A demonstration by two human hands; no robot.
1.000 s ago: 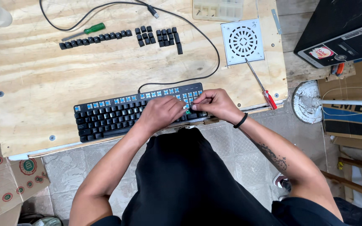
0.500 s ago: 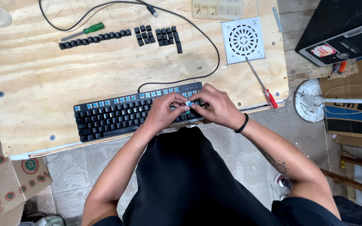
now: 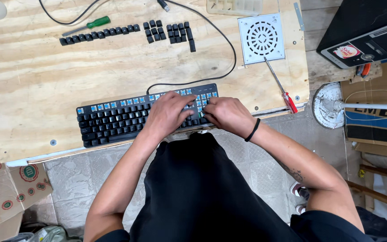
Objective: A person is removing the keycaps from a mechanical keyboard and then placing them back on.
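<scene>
**Hands meeting over the right end of the keyboard**

Both hands are resting on the black keyboard (image 3: 146, 117), which is lying along the near edge of the plywood table (image 3: 36, 85) with its long axis running left to right, tilted slightly so the right end sits farther away. The left hand (image 3: 169, 112) is lying palm down with its fingers curled onto the keys, reaching rightward; the right hand (image 3: 229, 115), with a dark band at the wrist, is coming in from the right, fingers bent and pinching at something small where the two hands are meeting. What sits between the fingertips is too small to tell. Both hands are about equally close to that spot, near the keyboard's right end; the right hand is covering the end itself. Along the keyboard's far row, bare blue switches are showing where caps are missing, while the rows nearer the person are carrying black caps.

Far across the table, well apart from the hands, loose black keycaps (image 3: 99, 34) are lying in a row, with further clusters to their right. A green-handled screwdriver (image 3: 86, 25) is lying just beyond them. A white square vent grille (image 3: 261, 38) is sitting at the far right, with a red-handled screwdriver (image 3: 281, 86) slanting below it. The keyboard's black cable (image 3: 229, 54) is looping away toward the far edge. A pale tray (image 3: 234, 6) at the far edge is cut off; its contents cannot be made out.
</scene>
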